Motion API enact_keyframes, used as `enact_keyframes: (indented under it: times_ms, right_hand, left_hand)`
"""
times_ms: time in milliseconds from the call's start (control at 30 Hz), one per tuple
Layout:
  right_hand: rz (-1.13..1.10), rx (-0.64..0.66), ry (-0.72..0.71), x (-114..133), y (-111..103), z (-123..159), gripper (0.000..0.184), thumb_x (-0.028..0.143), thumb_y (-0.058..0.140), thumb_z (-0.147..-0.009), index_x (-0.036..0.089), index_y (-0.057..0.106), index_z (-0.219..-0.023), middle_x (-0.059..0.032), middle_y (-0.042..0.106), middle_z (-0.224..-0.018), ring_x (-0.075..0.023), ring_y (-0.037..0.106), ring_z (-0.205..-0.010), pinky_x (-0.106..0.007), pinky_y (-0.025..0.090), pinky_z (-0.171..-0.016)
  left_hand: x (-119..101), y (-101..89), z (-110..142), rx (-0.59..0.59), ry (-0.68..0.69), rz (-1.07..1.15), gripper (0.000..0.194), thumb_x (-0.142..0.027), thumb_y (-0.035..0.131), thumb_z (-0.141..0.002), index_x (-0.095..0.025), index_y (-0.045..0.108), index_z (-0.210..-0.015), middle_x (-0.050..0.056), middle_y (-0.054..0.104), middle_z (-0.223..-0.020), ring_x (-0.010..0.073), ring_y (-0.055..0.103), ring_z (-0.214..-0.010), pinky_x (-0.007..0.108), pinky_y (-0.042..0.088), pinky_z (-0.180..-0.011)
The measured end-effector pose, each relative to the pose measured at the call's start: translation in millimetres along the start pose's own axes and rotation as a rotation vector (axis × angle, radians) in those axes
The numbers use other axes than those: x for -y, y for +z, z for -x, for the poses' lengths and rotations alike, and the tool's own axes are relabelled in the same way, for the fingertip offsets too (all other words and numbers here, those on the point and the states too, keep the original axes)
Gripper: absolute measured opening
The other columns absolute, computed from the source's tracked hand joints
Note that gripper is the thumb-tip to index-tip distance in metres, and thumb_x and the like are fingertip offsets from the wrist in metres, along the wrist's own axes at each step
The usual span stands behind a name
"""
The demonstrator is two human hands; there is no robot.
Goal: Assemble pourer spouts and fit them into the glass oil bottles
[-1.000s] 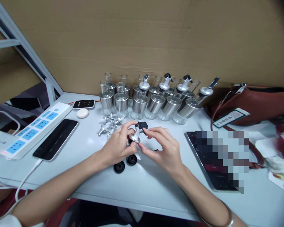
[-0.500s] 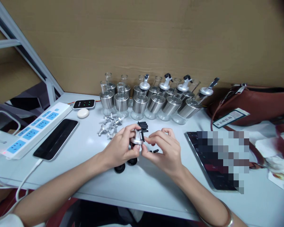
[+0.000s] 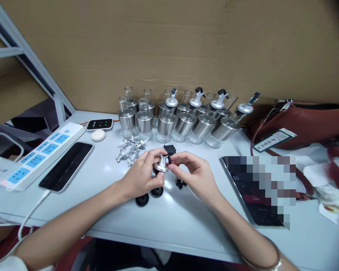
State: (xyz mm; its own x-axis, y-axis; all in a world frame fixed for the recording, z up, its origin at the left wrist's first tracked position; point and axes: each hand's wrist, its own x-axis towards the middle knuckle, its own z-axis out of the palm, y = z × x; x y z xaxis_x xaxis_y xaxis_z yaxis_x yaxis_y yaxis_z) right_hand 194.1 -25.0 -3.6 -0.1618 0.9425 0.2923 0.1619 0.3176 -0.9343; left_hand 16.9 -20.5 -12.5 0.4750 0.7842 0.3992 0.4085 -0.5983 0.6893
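- Behind everything, beyond both hands: brown cardboard sheet, matte, faintly creased.
- Under the hands: pale tabletop, smooth, slightly glossy.
- Far right, beyond right hand: reddish-brown bag, leather-look, tagged.
- Right of right hand: dark tablet, flat, screen partly pixelated.
- Left of left hand: white power strip with blue socket faces; black-screened phone beside it.
- Beyond the hands: glass bottles in two rows, clear necks and bases, brushed-metal sleeves. Contents hidden by sleeves. Four silver pourers with dark levers show among them.
- Left hand: fingers curled, closed on silver spout piece, flared base, held above tabletop.
- Right hand: thumb and forefinger pinched on slim black strip, against the spout piece; other fingers bent. Hands close together.
- Beyond left hand: loose silver spouts, curved, metallic, heaped.
- Just nearer the wearer than left fingers: two round black caps, ridged.
- Beyond the fingertips: row of black strips.
- Beside right thumb: small black parts, clustered; exact shape unclear.
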Motion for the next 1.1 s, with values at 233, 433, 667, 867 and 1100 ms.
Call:
enact_keyframes:
  times_ms: [233, 433, 667, 867, 1100]
  right_hand:
    - [-0.149, -0.115, 0.100, 1.1, -5.5, -3.2, 0.016, 0.028, 0.074, -0.070, 0.021, 0.068, -0.082, -0.0015, 0.070, -0.072, -0.0151, 0.064, -0.066, -0.030, 0.054, -0.063]
    - [-0.164, -0.055, 0.102, 1.3, -4.9, -3.2, 0.014, 0.023, 0.074, -0.068, 0.021, 0.071, -0.081, 0.0001, 0.068, -0.067, -0.0142, 0.062, -0.062, -0.028, 0.052, -0.061]
    - [-0.250, -0.036, 0.174, 6.8, -5.3, -4.4, 0.014, 0.020, 0.074, -0.066, 0.021, 0.073, -0.080, 0.0011, 0.069, -0.063, -0.0121, 0.060, -0.056, -0.026, 0.050, -0.055]
    - [-0.380, 0.013, 0.248, 5.9, -6.9, -6.0, 0.011, 0.024, 0.075, -0.067, 0.020, 0.075, -0.077, 0.0017, 0.069, -0.058, -0.0092, 0.057, -0.050, -0.025, 0.050, -0.054]
    - [-0.430, 0.035, 0.266, 6.5, -5.1, -5.7, 0.010, 0.024, 0.076, -0.067, 0.020, 0.074, -0.076, 0.0018, 0.069, -0.058, -0.0086, 0.058, -0.050, -0.024, 0.050, -0.054]
  left_hand:
    - [1.5, -0.9, -0.5, -0.002, 0.107, -0.053, 0.059, -0.017, 0.041, -0.076, -0.019, 0.022, -0.132, -0.002, 0.054, -0.073, 0.0150, 0.053, -0.063, 0.032, 0.047, -0.069]
    - [0.5, -0.4, 0.2, 0.010, 0.167, -0.098, 0.067, -0.017, 0.040, -0.075, -0.021, 0.017, -0.139, -0.005, 0.047, -0.068, 0.0139, 0.046, -0.060, 0.030, 0.047, -0.068]
    - [3.9, -0.8, -1.0, 0.011, 0.166, -0.097, 0.070, -0.017, 0.041, -0.075, -0.020, 0.015, -0.140, -0.005, 0.047, -0.069, 0.0138, 0.046, -0.058, 0.030, 0.048, -0.069]
    - [4.8, 0.0, -0.5, 0.002, 0.179, -0.157, 0.068, -0.018, 0.041, -0.076, -0.019, 0.016, -0.139, -0.003, 0.050, -0.071, 0.0169, 0.049, -0.066, 0.033, 0.048, -0.074]
    - [3.6, -2.0, -0.5, 0.011, 0.166, -0.183, 0.065, -0.017, 0.042, -0.076, -0.018, 0.020, -0.136, -0.002, 0.055, -0.073, 0.0183, 0.051, -0.069, 0.034, 0.048, -0.077]
